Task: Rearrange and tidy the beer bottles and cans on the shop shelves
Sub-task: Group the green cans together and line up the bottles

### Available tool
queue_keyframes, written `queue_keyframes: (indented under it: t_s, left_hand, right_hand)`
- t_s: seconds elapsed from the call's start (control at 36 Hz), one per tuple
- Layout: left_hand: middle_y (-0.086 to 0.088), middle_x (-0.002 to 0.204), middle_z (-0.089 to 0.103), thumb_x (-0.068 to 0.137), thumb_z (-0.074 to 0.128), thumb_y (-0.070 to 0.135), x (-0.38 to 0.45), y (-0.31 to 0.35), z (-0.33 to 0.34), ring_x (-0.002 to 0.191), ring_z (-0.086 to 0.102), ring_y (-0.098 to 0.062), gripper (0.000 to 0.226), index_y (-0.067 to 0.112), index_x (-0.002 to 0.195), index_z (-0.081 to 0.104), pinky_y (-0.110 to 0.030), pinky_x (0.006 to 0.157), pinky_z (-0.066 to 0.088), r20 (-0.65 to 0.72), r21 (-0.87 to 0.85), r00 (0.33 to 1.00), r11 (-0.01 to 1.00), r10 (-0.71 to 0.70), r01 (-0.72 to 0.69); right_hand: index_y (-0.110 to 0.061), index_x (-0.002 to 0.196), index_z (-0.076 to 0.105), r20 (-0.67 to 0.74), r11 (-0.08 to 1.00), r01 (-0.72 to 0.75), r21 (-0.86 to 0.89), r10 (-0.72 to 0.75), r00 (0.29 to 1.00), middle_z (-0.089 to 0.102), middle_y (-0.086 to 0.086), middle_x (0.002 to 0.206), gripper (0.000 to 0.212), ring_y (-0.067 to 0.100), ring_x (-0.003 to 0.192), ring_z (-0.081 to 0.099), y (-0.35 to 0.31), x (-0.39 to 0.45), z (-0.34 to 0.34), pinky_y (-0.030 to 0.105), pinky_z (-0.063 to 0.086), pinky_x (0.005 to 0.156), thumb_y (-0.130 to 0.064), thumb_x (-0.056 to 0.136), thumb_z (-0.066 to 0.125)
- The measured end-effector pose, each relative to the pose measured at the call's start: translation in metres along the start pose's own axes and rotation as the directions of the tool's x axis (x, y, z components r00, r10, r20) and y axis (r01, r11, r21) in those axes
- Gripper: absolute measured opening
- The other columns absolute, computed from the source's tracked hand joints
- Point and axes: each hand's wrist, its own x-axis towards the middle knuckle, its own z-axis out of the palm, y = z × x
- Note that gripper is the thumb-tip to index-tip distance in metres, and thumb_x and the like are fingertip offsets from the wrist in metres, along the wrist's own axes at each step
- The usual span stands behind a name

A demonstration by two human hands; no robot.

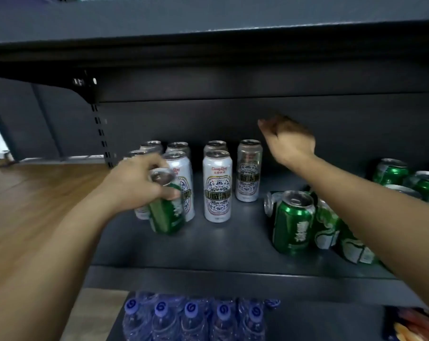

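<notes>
My left hand (pixel 137 179) grips a green beer can (pixel 166 212) by its top, tilted, in front of the white cans at the shelf's left. Several tall white cans stand in rows there, one in the middle (pixel 217 187) and another (pixel 248 171) to its right. My right hand (pixel 288 137) hovers above and behind that can, fingers loosely curled, holding nothing. More green cans (pixel 293 222) stand and lie jumbled under my right forearm. A further green group (pixel 390 172) sits at the far right.
The dark shelf (pixel 228 252) has bare room at its front centre. The shelf above (pixel 208 45) overhangs low. Below, blue-capped water bottles (pixel 191 316) stand in a row, with coloured packets (pixel 413 326) at the bottom right. Wooden floor (pixel 36 193) lies to the left.
</notes>
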Motion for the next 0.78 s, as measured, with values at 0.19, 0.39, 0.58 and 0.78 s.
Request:
queue_keyframes:
  t_s: [0.19,0.39,0.58,0.78]
  left_hand:
    - [0.003,0.094,0.062,0.063,0.085,0.039,0.009,0.075,0.088,0.089,0.059,-0.02,0.041,0.028,0.087,0.053,-0.034,0.074,0.053,0.245,-0.044,0.95,0.981,0.192,-0.188]
    - [0.005,0.099,0.06,0.07,0.08,0.045,0.017,0.094,0.111,0.092,0.055,-0.017,0.042,0.03,0.099,0.053,-0.029,0.072,0.043,0.305,0.116,0.935,0.967,0.182,-0.226]
    - [0.002,0.141,0.049,0.077,0.067,0.059,0.022,0.11,0.094,0.123,0.05,-0.018,0.076,0.029,0.141,0.039,-0.03,0.098,0.042,0.351,0.238,0.922,0.937,0.162,-0.256]
    - [0.004,0.128,0.056,0.084,0.063,0.052,0.002,0.215,0.111,0.118,0.053,-0.019,0.052,0.03,0.129,0.05,-0.039,0.093,0.047,0.078,0.184,0.927,0.909,0.367,-0.375]
  right_hand:
    - [-0.016,0.111,0.061,0.074,0.996,-0.076,-0.05,0.08,0.994,0.065,0.015,0.114,0.05,0.035,0.106,0.059,0.043,-0.026,-0.017,0.037,0.041,0.08,-0.053,0.099,0.031]
    - [-0.017,0.108,0.063,-0.027,0.989,-0.042,-0.143,0.039,0.999,0.067,0.011,0.106,0.046,0.034,0.101,0.06,0.084,-0.046,-0.054,0.037,0.036,0.074,-0.05,0.1,0.032]
    - [-0.016,0.1,0.059,-0.058,0.985,-0.059,-0.16,0.05,0.997,0.064,0.008,0.104,0.038,0.031,0.097,0.059,0.132,-0.064,-0.085,0.037,0.038,0.075,-0.047,0.1,0.037]
    - [-0.017,0.1,0.058,-0.075,0.97,-0.052,-0.238,0.035,0.997,0.064,0.007,0.103,0.031,0.031,0.097,0.059,0.19,-0.098,-0.131,0.038,0.042,0.077,-0.044,0.098,0.044]
